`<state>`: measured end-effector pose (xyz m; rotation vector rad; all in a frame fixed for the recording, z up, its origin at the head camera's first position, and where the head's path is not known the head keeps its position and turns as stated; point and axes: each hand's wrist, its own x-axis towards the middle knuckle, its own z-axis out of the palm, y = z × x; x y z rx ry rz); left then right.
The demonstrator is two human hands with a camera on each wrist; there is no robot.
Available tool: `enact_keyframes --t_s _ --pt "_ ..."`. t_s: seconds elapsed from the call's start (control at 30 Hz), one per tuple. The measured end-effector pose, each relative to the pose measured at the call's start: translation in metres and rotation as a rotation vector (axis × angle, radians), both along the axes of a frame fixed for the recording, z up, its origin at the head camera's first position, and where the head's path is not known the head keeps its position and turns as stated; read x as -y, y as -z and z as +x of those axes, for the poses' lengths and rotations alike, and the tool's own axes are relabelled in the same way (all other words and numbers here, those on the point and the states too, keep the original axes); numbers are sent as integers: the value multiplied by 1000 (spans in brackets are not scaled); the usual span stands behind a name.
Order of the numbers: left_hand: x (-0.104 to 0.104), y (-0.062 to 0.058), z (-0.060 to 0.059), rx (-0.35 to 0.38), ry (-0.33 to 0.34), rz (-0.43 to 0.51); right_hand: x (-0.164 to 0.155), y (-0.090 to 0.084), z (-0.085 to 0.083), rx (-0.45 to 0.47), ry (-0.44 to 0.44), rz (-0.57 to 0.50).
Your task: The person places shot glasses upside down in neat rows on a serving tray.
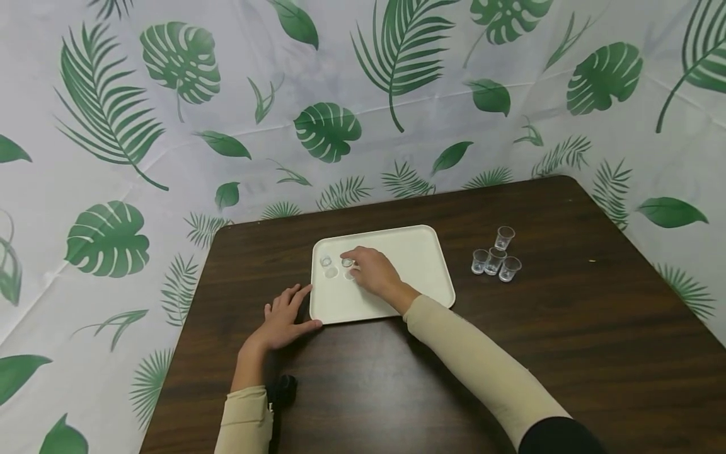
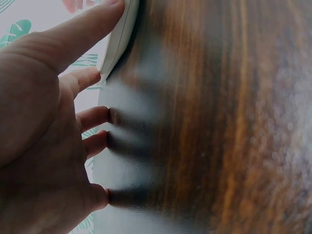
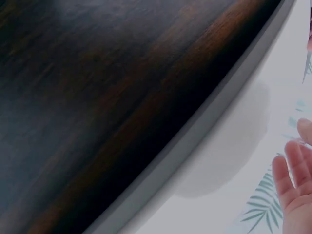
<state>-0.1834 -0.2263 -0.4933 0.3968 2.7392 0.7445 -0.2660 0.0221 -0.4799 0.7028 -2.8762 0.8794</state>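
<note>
A cream tray (image 1: 397,265) lies on the dark wooden table. My right hand (image 1: 374,271) reaches over its left half, with forefinger and thumb on either side of a small clear shot cup (image 1: 347,262), seemingly gripping it. Left of that is another clear shot cup (image 1: 326,260). Faint round outlines show beneath both; whether these are further cups or the same cups' rims, I cannot tell. My left hand (image 1: 280,321) is spread at the tray's near left corner. Its thumb touches the rim in the left wrist view, and other fingertips (image 2: 100,141) rest on the table.
Several more clear shot cups (image 1: 495,260) stand close together to the right of the tray. A small black object (image 1: 285,389) is beside the left wrist. Behind the table (image 1: 567,302) hangs a white leaf-print cloth (image 1: 255,82).
</note>
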Motion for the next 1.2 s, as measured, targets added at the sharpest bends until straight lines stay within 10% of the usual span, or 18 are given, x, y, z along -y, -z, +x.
enact_keyframes --t_s 1.2 --pt "-1 3 -2 -9 -1 -10 7 4 -5 2 -57 88"
